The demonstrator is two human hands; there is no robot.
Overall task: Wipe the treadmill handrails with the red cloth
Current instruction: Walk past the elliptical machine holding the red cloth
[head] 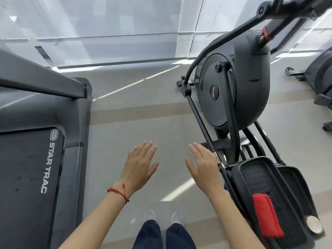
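Note:
A folded red cloth (267, 214) lies on the black foot pedal (251, 173) of an elliptical machine at the lower right. The grey treadmill (41, 141), marked STAR TRAC on its belt, fills the left side; a dark bar (45, 79) of it crosses the upper left. My left hand (139, 164) and my right hand (203, 164) hover flat over the floor between the two machines, fingers straight, holding nothing. The right hand is just left of the pedal, above the cloth in the picture. A red string bracelet circles my left wrist.
The elliptical's round flywheel housing (239, 81) and its arms stand at the right. Another machine (321, 78) shows at the far right edge. A small round disc (314, 224) lies by the cloth. Grey floor runs between the machines toward a window wall.

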